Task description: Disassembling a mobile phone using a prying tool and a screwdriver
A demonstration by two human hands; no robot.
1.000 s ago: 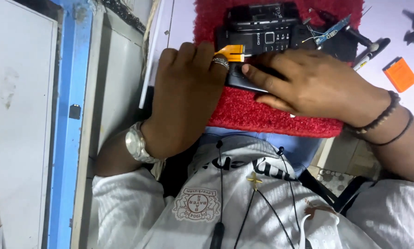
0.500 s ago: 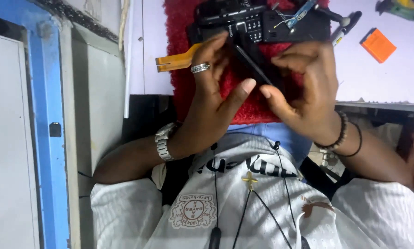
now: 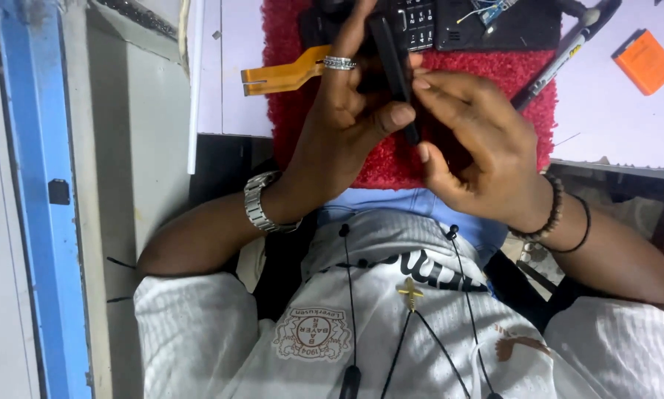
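A slim black phone part (image 3: pixel 393 70) stands edge-on above the red mat (image 3: pixel 288 111), pinched between both hands. The left hand (image 3: pixel 347 122) curls its fingers round it; the right hand (image 3: pixel 472 144) grips its near end. An orange ribbon cable (image 3: pixel 276 74) lies left, a keypad phone (image 3: pixel 421 18) farther off.

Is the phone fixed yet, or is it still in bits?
Still in bits. Done: a keypad phone body lies opened on the red mat, an orange flex strip beside it. In hand: left hand and right hand grip a slim black part. Left: nothing looks reassembled.
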